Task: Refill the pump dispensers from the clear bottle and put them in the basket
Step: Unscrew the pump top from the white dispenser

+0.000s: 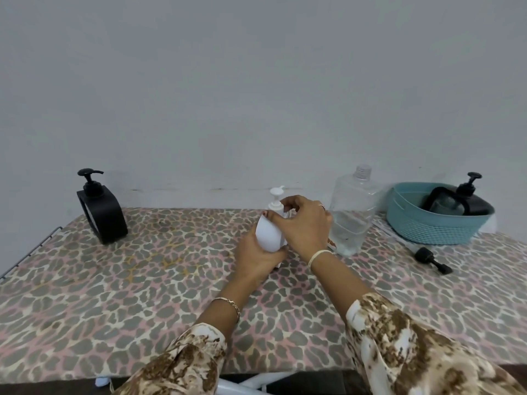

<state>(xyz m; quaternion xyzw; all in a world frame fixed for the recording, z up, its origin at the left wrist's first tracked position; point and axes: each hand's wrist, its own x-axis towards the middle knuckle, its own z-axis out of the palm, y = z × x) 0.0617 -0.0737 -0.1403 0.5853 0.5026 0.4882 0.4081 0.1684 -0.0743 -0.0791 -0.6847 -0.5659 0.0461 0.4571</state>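
Nearest, at the bottom of the frame, two patterned sleeves are seen reaching over a table covered in leopard-print cloth [142, 280]. Just beyond, at centre frame, a white plastic pump dispenser [268, 232] with a smooth rounded body is held slightly tilted, low over the cloth. The left hand [256, 258] is wrapped round its lower body; the right hand [305, 223] is curled over its shoulder and collar, below the white pump head [276, 192]. Turning of the collar is judged to be in hand; whether on or off cannot be told. The shell is judged light, stiff and rather slippery, so it is best gripped by the body while the collar is twisted. Immediately right, a clear, uncapped plastic bottle [353, 212], partly filled, stands upright. A small black cap-like piece [432, 260] lies at right. Farther back, a black pump dispenser [102, 212] stands at left, and a teal ribbed basket [427, 229] at right already holds a second black dispenser [467, 201].
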